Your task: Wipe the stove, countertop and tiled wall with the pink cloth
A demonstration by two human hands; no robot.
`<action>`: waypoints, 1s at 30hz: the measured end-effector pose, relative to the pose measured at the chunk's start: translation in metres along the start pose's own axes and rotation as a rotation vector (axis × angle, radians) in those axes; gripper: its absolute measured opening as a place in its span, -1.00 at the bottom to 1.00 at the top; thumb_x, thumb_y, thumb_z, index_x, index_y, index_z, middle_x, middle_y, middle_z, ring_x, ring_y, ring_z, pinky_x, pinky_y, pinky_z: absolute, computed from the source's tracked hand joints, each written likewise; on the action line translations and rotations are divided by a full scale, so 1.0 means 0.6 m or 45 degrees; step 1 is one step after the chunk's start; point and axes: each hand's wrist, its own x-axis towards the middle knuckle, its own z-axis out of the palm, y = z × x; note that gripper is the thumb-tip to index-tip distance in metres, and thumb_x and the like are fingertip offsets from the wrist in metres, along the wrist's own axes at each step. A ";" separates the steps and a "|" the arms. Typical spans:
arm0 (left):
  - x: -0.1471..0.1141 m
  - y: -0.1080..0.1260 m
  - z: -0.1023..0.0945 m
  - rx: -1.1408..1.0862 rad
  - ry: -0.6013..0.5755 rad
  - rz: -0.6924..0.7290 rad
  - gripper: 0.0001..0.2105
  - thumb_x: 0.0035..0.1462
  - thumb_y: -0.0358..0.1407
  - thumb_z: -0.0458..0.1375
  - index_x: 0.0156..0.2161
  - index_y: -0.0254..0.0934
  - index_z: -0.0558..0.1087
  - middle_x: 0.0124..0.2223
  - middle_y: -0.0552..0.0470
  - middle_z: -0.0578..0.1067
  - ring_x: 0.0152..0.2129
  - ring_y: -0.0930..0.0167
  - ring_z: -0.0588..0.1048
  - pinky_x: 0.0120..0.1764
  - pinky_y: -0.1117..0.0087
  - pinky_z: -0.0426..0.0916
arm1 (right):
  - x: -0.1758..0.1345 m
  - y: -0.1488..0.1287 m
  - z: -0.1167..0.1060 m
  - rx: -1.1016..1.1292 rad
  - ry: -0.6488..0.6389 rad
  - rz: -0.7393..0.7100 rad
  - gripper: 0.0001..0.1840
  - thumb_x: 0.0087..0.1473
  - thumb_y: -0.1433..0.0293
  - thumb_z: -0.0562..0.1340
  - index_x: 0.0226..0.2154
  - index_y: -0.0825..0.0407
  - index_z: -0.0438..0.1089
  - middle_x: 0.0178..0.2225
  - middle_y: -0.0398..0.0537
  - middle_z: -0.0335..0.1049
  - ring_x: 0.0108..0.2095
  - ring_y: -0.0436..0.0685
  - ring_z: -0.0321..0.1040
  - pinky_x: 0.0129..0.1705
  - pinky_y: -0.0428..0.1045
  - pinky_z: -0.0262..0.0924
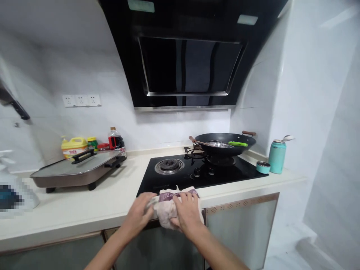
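Note:
A pale pink cloth [165, 212] with a purple lettered band is bunched at the counter's front edge, just before the black gas hob [180, 182]. My right hand [189, 212] is wrapped over the cloth's right part, fingers curled on its top. My left hand [140, 212] is closed at the cloth's left side, around a greyish, shiny piece too blurred to name. Whether that piece runs inside the cloth is hidden.
A black wok [225, 150] holding a green-handled utensil [237, 143] sits on the right burner. A teal flask [277, 157] and its cup [263, 167] stand right. A lidded electric pan [75, 174] is left, with bottles behind. A range hood [188, 67] overhangs the hob.

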 end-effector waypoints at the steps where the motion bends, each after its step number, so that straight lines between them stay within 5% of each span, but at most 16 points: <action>1: 0.006 -0.017 -0.003 0.011 0.055 -0.073 -0.67 0.31 -0.23 0.00 0.08 -0.18 0.49 0.04 -0.11 0.60 0.01 0.22 0.56 0.09 0.12 0.48 | 0.007 -0.014 0.009 -0.003 -0.024 -0.009 -0.03 -0.23 0.04 0.57 0.20 -0.08 0.31 0.15 0.21 0.34 0.14 0.54 0.22 0.24 0.56 -0.05; 5: 0.029 -0.059 0.002 0.117 0.180 -0.247 -0.69 0.27 -0.14 0.01 -0.06 -0.22 0.52 -0.10 -0.10 0.62 -0.08 0.21 0.57 0.02 0.15 0.48 | 0.018 -0.033 0.040 -0.012 -0.010 -0.204 0.00 -0.15 0.14 0.55 0.29 -0.13 0.19 0.23 0.17 0.30 0.16 0.47 0.21 0.24 0.50 0.00; 8: 0.031 -0.067 0.008 0.225 0.145 -0.311 -0.71 0.25 -0.11 0.04 -0.14 -0.19 0.53 -0.15 -0.07 0.61 -0.12 0.21 0.57 -0.03 0.19 0.45 | 0.007 0.006 0.031 -0.014 0.053 -0.369 -0.01 -0.11 0.22 0.52 0.31 -0.17 0.14 0.21 0.09 0.32 0.12 0.39 0.24 0.24 0.42 0.05; 12: 0.025 -0.064 0.008 0.263 0.063 -0.331 -0.73 0.24 -0.12 0.02 -0.23 -0.16 0.54 -0.17 -0.03 0.61 -0.14 0.24 0.55 -0.05 0.23 0.41 | -0.028 0.114 -0.021 -0.048 0.049 -0.329 -0.07 -0.13 0.27 0.53 0.26 -0.14 0.22 0.16 0.11 0.34 0.12 0.40 0.23 0.23 0.40 0.05; 23: 0.029 -0.040 0.009 0.372 0.063 -0.346 -0.70 0.25 -0.14 -0.01 -0.29 -0.18 0.54 -0.23 -0.02 0.58 -0.19 0.25 0.52 -0.08 0.27 0.37 | -0.155 0.513 -0.145 -0.321 0.129 0.149 -0.23 -0.16 0.43 0.37 0.17 -0.03 0.30 0.19 0.13 0.32 0.21 0.35 0.19 0.30 0.28 -0.01; 27: 0.030 -0.030 0.010 0.410 0.063 -0.365 -0.70 0.27 -0.16 -0.01 -0.29 -0.19 0.54 -0.24 -0.02 0.57 -0.20 0.26 0.52 -0.10 0.27 0.36 | -0.172 0.577 -0.162 -0.376 0.157 0.248 -0.29 -0.16 0.41 0.31 0.13 -0.02 0.30 0.15 0.12 0.34 0.20 0.36 0.21 0.33 0.31 -0.05; 30: 0.034 -0.020 0.012 0.445 0.048 -0.408 -0.70 0.27 -0.15 0.00 -0.26 -0.19 0.55 -0.21 -0.03 0.56 -0.18 0.24 0.51 -0.10 0.26 0.36 | -0.172 0.563 -0.158 -0.416 0.188 0.293 -0.29 -0.14 0.47 0.26 0.15 0.05 0.27 0.17 0.19 0.30 0.21 0.38 0.18 0.32 0.30 -0.06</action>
